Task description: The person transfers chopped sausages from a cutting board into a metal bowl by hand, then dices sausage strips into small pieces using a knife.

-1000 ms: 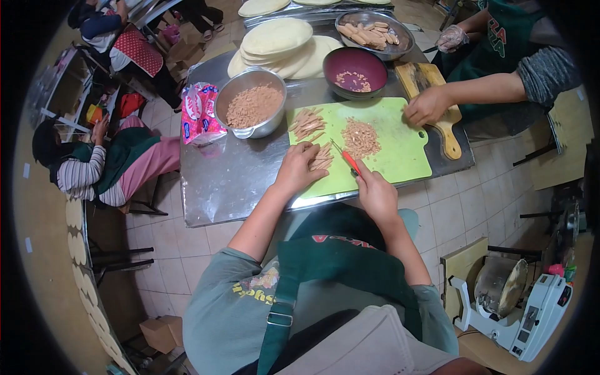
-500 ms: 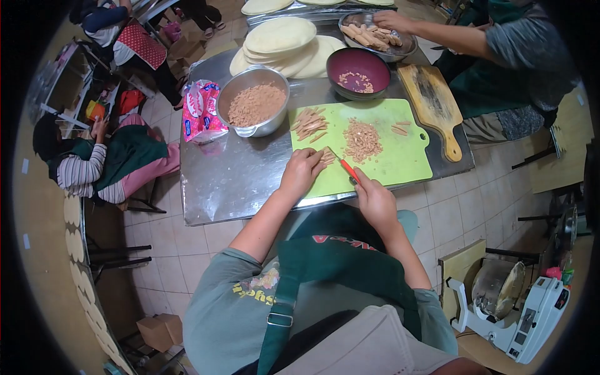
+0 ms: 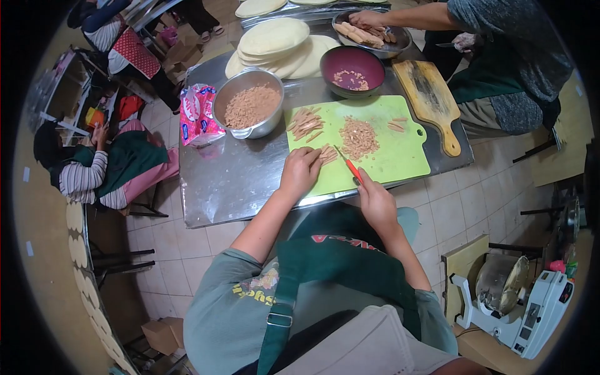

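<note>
On a lime-green cutting board, my left hand presses a bundle of sausage strips with its fingers together. My right hand grips a knife by its red handle. The blade points away from me, just right of the bundle. Beyond the blade lies a heap of diced sausage. More sausage strips are piled at the board's upper left, and a few short pieces lie near its right end.
Behind the board stand a metal pot of chopped sausage and a purple bowl with some bits. A pink packet, stacked flat rounds and a wooden board share the table. A co-worker's hand reaches into a sausage bowl.
The knife blade has shifted slightly right, off the edge of the strips. My left hand stays on the bundle. The co-worker's hand has moved lower over the sausages in the bowl.
</note>
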The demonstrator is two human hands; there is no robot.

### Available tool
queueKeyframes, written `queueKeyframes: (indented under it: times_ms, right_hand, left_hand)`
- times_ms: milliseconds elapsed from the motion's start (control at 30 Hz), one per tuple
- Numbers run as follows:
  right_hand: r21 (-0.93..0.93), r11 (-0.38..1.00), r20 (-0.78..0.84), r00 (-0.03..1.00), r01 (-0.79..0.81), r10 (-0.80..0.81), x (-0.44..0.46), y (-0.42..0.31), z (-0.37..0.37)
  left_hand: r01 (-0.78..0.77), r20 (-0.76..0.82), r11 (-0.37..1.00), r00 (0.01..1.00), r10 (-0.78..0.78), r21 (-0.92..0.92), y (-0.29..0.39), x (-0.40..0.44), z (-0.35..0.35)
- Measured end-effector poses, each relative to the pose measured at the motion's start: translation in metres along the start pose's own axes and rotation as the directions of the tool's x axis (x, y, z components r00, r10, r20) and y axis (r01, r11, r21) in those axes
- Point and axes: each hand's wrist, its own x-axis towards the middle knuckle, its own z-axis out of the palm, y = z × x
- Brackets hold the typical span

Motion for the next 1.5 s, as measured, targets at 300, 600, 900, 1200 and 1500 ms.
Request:
queueKeyframes:
  times_ms: [300,600,900,1200,1500]
  right_hand:
    - [-0.040,0.999,0.029,1.000,-0.010,0.011,0.000,-0.003,0.002]
    - [-0.016,1.000,0.028,1.000,0.004,-0.003,-0.004,-0.006,0.001]
    - [0.021,0.999,0.015,0.999,0.029,-0.029,-0.003,-0.005,0.002]
    - [-0.097,0.990,0.015,0.994,0.106,-0.105,-0.002,0.001,0.012]
    - [0.037,0.999,0.132,0.991,0.028,-0.033,-0.006,0.000,0.010]
  left_hand:
    - [0.073,0.018,0.994,0.997,-0.072,-0.086,0.000,0.012,0.008]
    - [-0.022,-0.039,0.999,0.999,0.021,-0.031,0.003,0.008,0.019]
    - [-0.122,-0.020,0.992,0.992,0.123,0.045,0.005,0.006,0.026]
    - [-0.095,-0.022,0.995,0.995,0.095,0.034,0.005,0.008,0.028]
    - [-0.066,-0.056,0.997,0.996,0.068,0.047,0.009,0.007,0.028]
